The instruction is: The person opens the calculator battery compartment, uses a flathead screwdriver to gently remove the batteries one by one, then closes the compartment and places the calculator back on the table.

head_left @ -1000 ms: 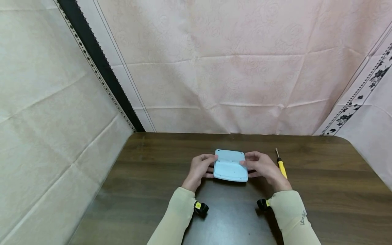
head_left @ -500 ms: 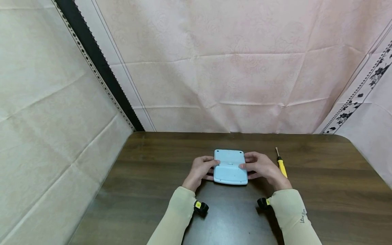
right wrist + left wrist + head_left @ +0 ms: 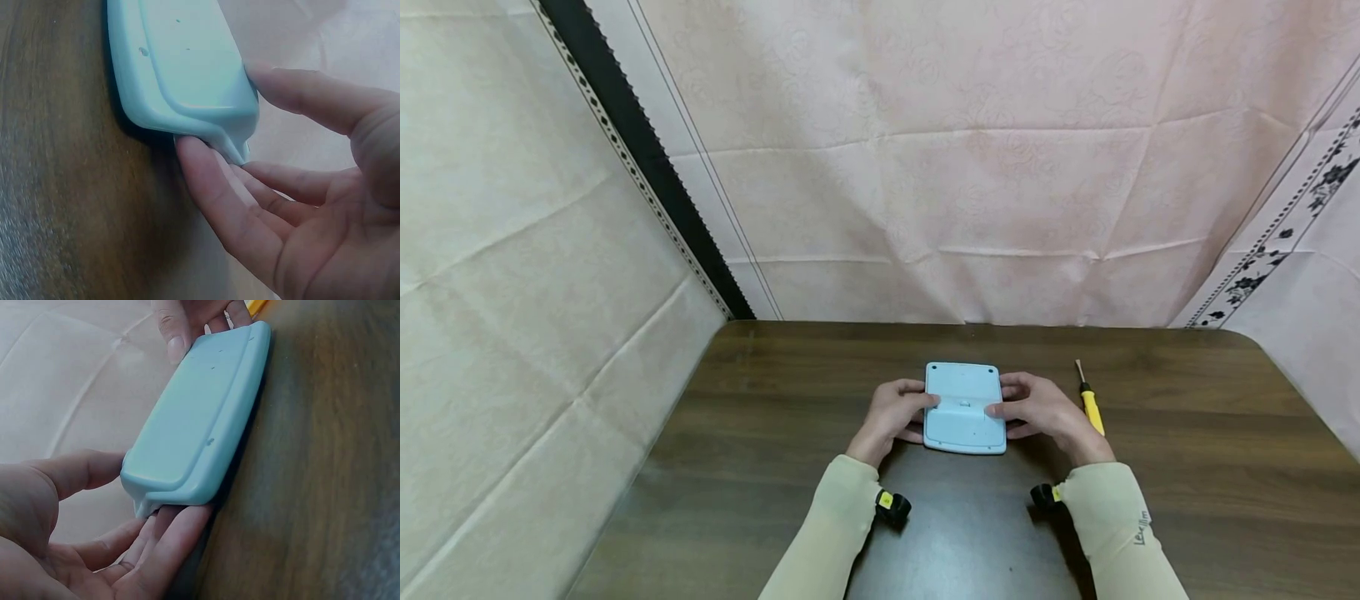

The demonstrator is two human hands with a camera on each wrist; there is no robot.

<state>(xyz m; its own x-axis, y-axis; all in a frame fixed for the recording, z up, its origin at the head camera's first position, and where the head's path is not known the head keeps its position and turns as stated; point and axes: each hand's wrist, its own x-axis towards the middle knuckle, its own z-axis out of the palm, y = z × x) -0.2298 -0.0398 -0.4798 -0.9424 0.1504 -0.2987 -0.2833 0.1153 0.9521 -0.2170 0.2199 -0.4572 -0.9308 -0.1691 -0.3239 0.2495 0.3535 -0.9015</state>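
A light blue calculator-shaped device (image 3: 964, 421) lies between the hands, its back upward, with a raised front half and small screw holes. At its left edge the left hand (image 3: 889, 414) grips it, thumb on the step and fingers under the side. The right hand (image 3: 1043, 410) holds the right edge in the same way. From the left wrist view, the near side of the device (image 3: 187, 419) sits just above or on the table; its underside is hidden. In the right wrist view, fingertips (image 3: 194, 153) reach below the corner.
A screwdriver (image 3: 1090, 408) with a yellow handle lies right of the right hand, its tip pointing away. The brown wooden table (image 3: 820, 358) ends at pale patterned cloth (image 3: 962, 208) hung behind and at the sides.
The device's near edge has shifted slightly toward the person, and its back appears tilted differently. The left thumb has slid nearer along the left edge. The right hand has stayed nearly still.
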